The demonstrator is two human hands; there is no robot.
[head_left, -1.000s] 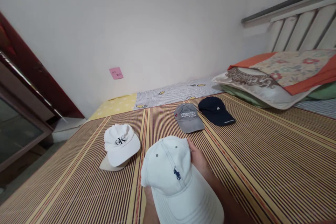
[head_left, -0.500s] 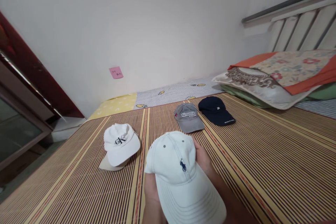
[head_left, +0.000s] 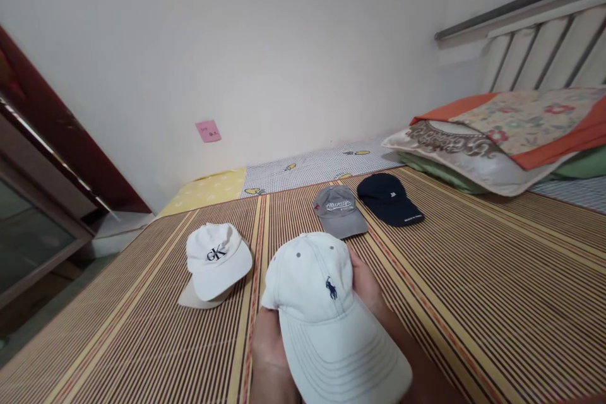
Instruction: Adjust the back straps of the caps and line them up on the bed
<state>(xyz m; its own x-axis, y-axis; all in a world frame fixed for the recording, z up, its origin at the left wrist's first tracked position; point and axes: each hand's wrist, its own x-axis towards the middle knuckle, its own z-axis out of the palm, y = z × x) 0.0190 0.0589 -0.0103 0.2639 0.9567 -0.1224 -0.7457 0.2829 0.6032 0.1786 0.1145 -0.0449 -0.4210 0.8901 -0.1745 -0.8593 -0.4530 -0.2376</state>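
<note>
A pale wall (head_left: 303, 50) rises behind a striped mat (head_left: 156, 353), and over to the right I see heaped pillows (head_left: 473, 151). Near the person, the pale cap (head_left: 315, 303) with a dark rider emblem is held up above the mat, brim tilted down toward the wearer. White cap (head_left: 220, 265) sits to the left, a beige brim (head_left: 199, 297) poking out beneath. The navy cap (head_left: 386, 199) lies farther back, right beside the grey cap (head_left: 339, 208). The left hand (head_left: 269, 341) and right hand (head_left: 367, 281) clasp the pale cap from either side, most fingers hidden. Smallest, a pink note (head_left: 208, 131) clings to the wall.
</note>
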